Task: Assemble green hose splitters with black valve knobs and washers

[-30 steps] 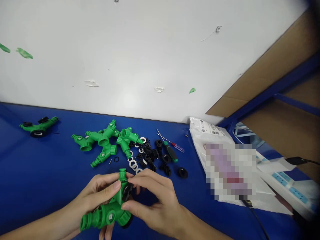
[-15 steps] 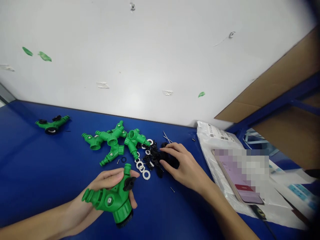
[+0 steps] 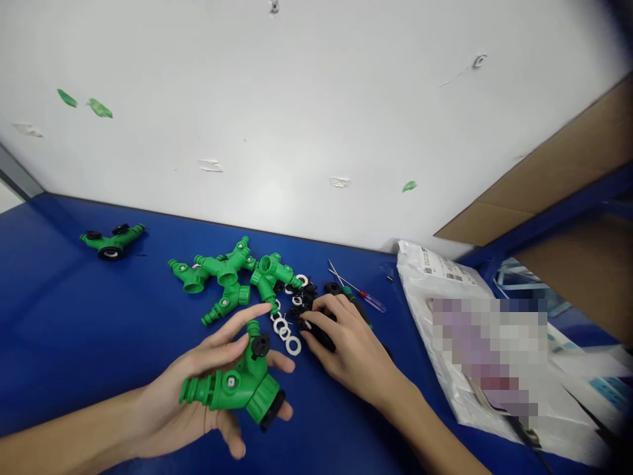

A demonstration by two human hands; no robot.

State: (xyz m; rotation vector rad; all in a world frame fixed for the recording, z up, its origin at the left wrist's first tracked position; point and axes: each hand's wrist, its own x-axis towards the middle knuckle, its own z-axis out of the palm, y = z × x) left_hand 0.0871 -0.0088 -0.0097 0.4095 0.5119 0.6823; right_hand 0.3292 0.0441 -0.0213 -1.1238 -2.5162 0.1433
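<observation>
My left hand (image 3: 198,389) cradles a green plastic Y-shaped hose splitter (image 3: 235,386) with a black knob on top; the fingers curl loosely round its body. My right hand (image 3: 346,343) rests palm down on the blue table (image 3: 74,316), fingertips pinching at a small black part (image 3: 316,333) in a scatter of black pieces and white rings (image 3: 287,330). Whether the part is lifted I cannot see.
Several more green splitters (image 3: 222,274) lie in a cluster behind the rings; another one (image 3: 111,241) sits at far left. Two small screwdrivers (image 3: 361,293) lie beside my right hand. A white plastic bag (image 3: 475,330) covers the table's right side, against a white wall.
My right hand left the splitter, reached out to the pile of black parts, then drew slightly back toward me. My left hand kept the splitter and tilted it flatter.
</observation>
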